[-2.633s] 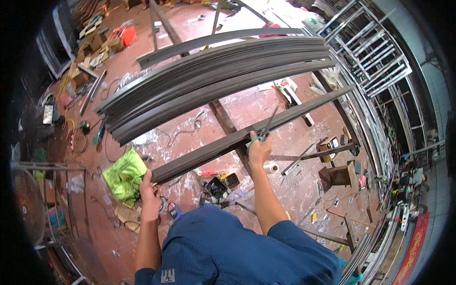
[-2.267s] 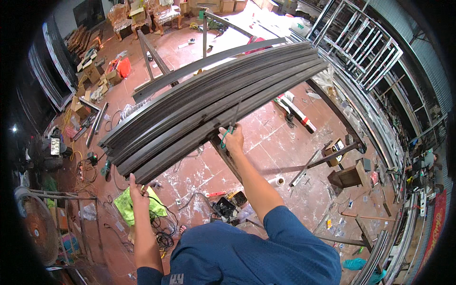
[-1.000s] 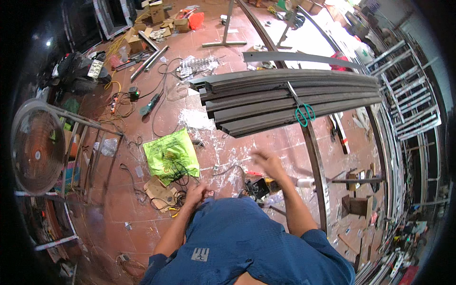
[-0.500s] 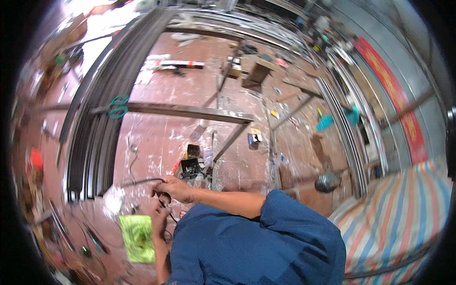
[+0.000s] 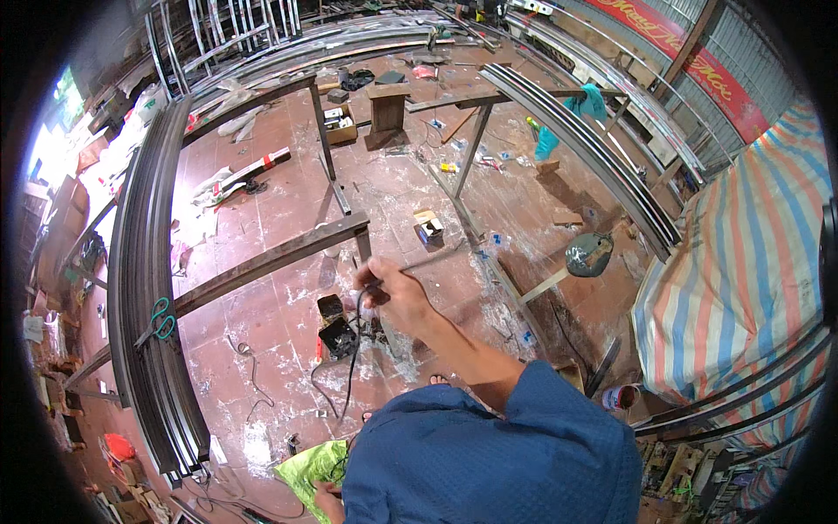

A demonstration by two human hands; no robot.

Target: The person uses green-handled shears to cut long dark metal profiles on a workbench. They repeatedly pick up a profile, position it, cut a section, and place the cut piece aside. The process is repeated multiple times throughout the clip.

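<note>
My right hand (image 5: 394, 295) is raised over the middle of the floor, its fingers closed round a black cable (image 5: 355, 354). The cable hangs below the hand in a loose loop. A straight dark length (image 5: 436, 257) sticks out to the right of the fingers; I cannot tell whether it is part of the cable. Low down, at the left side of my blue shirt, my left hand (image 5: 330, 499) shows only in part. Its curled fingers rest on a lime-green bag (image 5: 312, 467) and seem to grip it; the shirt hides the rest of that hand.
Dark metal bars (image 5: 144, 262) lie stacked at left with green-handled scissors (image 5: 157, 323) on them. A crossbar (image 5: 271, 262) spans ahead. More bars (image 5: 589, 157) rest on a frame at right, near a striped tarp (image 5: 733, 288). A small box (image 5: 428, 227) and black open case (image 5: 338, 336) sit on the floor.
My hands have come apart. The right has moved up and forward with the cable; the left has dropped to the green bag. The view has also shifted, showing more of the right side.
</note>
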